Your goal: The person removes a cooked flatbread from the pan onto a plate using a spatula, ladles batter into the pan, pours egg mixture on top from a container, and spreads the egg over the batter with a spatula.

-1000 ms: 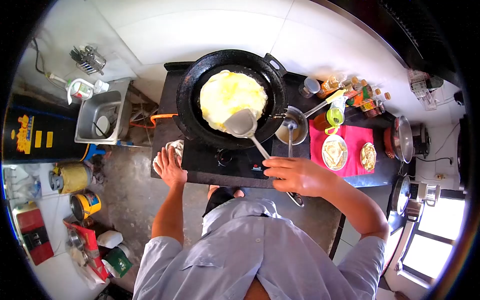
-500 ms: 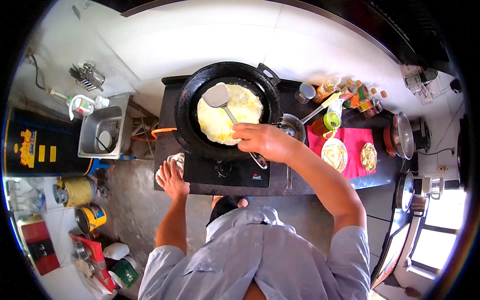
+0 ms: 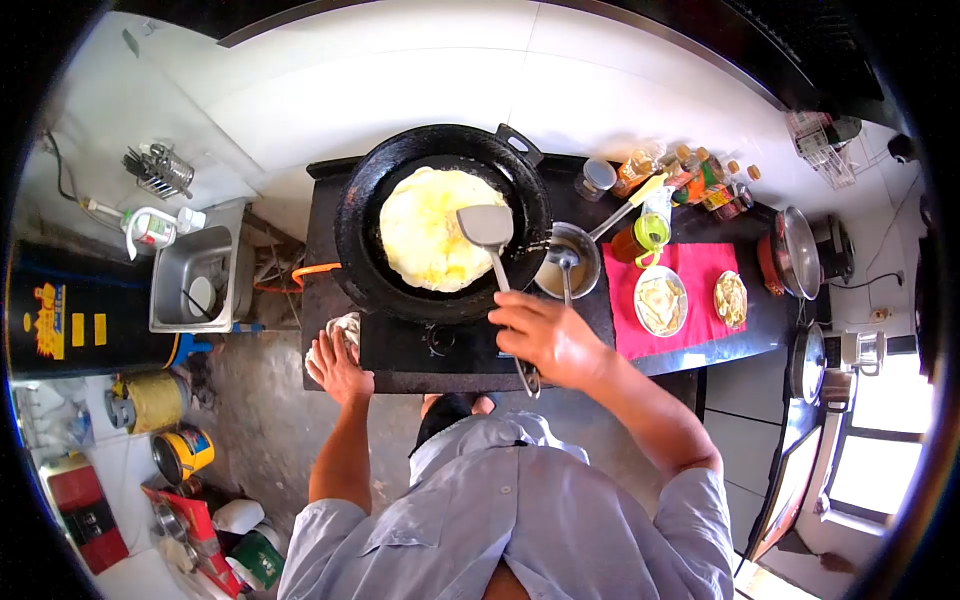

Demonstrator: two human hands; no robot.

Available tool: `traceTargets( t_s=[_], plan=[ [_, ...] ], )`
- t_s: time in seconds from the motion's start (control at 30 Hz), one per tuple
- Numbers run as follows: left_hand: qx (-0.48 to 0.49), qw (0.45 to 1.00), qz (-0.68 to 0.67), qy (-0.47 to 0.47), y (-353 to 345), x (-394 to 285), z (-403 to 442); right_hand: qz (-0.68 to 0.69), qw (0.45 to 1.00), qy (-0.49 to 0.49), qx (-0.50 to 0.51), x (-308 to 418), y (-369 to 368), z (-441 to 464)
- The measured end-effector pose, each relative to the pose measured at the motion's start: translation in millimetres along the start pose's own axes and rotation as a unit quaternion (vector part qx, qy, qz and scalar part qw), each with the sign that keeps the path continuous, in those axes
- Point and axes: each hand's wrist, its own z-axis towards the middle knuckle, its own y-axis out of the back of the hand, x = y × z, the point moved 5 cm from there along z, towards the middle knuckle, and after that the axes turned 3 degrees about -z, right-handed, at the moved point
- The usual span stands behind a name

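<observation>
Our spatula (image 3: 488,228) is now showing its blade over the right part of the pancake (image 3: 425,225), whereas half a second ago it was covering the upper left part; our right hand (image 3: 548,342) is sitting lower in the frame, just beyond the lower right rim of the pan (image 3: 362,215). We are keeping that hand's fingers closed around the handle, whose end is sticking out below them towards the lower middle. We are unable to tell whether the blade is pressing on the pancake or hanging just above it.

The pancake, pale yellow and roughly round, is lying flat in the black pan in the upper middle of the frame. Our hands are staying well apart: we are resting the left hand (image 3: 340,368) left of centre, fingers stretched out over a crumpled cloth (image 3: 346,325) on the bench (image 3: 410,382).

Just right of the pan, a ladle (image 3: 566,258) is standing in a small pot (image 3: 592,275) of pale liquid. Further right, a bowl (image 3: 661,302) of folded pancake is sitting on a red mat (image 3: 690,265), and another folded piece (image 3: 730,300) is lying beside it. Bottles (image 3: 708,180) are crowding the upper right, near the wall.
</observation>
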Motion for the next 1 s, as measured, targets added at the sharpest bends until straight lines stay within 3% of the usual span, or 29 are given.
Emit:
traceTargets(
  t_s=[0.2,0.33,0.43,0.57,0.63,0.67,0.7,0.73,0.77,0.8,0.83,0.87,0.9,1.0],
  plan=[
    [-0.041,0.999,0.02,-0.02,-8.0,3.8,-0.6,0.024,0.998,-0.002,-0.055,13.2,8.0,15.7],
    [-0.061,0.997,0.03,-0.038,-11.7,6.1,-0.7,-0.051,0.996,-0.012,-0.068,-7.7,-7.7,31.9],
    [-0.049,0.998,0.01,-0.045,-21.3,13.2,2.0,0.003,0.999,-0.036,-0.032,3.7,-16.3,27.5],
    [-0.051,0.998,0.012,-0.038,-19.1,10.6,1.0,-0.019,0.997,-0.035,-0.074,47.5,-23.7,19.6],
    [0.008,1.0,0.011,-0.022,18.9,-9.9,-6.4,0.033,0.997,-0.043,-0.054,70.6,-30.2,21.3],
    [-0.025,0.989,0.12,-0.078,-1.9,3.1,-3.5,0.072,0.994,-0.034,-0.077,82.3,-29.0,20.9],
    [-0.218,0.942,0.127,-0.222,-8.3,5.8,-7.9,0.101,0.989,-0.03,-0.102,91.1,-29.2,21.9],
    [-0.269,0.924,0.149,-0.225,-28.9,19.8,-6.0,0.108,0.985,-0.027,-0.135,98.4,-28.1,26.4],
    [-0.212,0.949,0.029,-0.23,-16.0,22.0,-2.8,0.114,0.979,-0.018,-0.17,106.0,-21.5,31.8],
    [-0.112,0.979,0.033,-0.169,-31.8,32.3,15.1,0.098,0.972,-0.026,-0.211,111.8,-8.6,36.3],
    [-0.143,0.97,0.146,-0.134,-7.0,7.1,-6.5,0.087,0.964,-0.023,-0.252,117.9,2.3,38.3],
    [-0.172,0.961,0.153,-0.154,-6.9,3.4,-9.0,0.082,0.962,-0.05,-0.254,118.7,1.2,34.6],
    [-0.131,0.966,0.164,-0.15,-31.1,24.2,3.3,0.085,0.961,-0.071,-0.255,120.6,-0.9,36.5],
    [-0.216,0.956,0.123,-0.158,-18.6,15.6,-3.0,0.146,0.953,-0.124,-0.233,123.1,-3.1,31.5]
  ],
)
